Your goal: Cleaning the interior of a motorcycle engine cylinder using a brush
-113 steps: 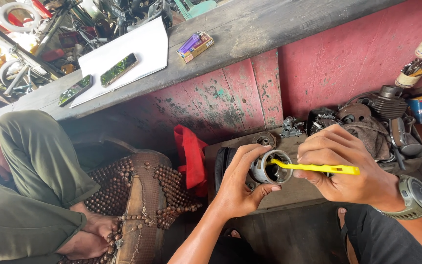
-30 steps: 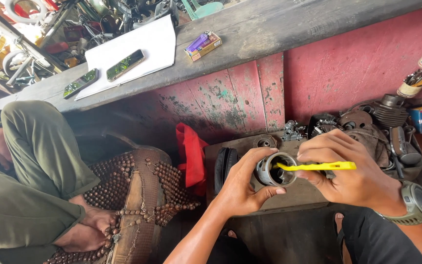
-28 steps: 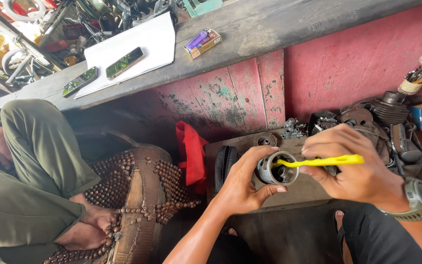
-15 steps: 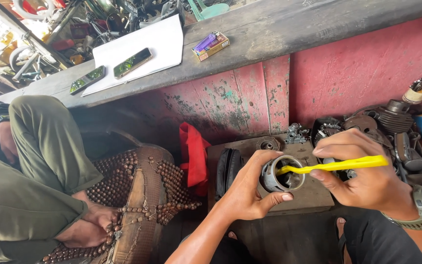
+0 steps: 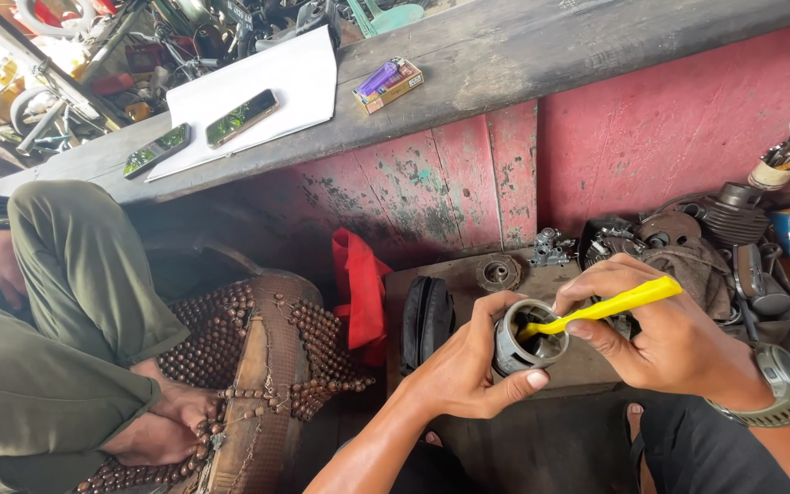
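— While my left hand (image 5: 464, 370) fingers clasp the grey metal cylindrical piston (image 5: 528, 337) before the worn wooden bench (image 5: 541, 55), where is the tool?

— Right hand (image 5: 674, 343) fingers pinch the yellow plastic-handled tool (image 5: 610, 306); its long axis slants leftward, down into the open end.

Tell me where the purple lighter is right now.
In the head view, the purple lighter lies upper centre on a small box on the wooden bench top, just right of the white sheet holding a phone.
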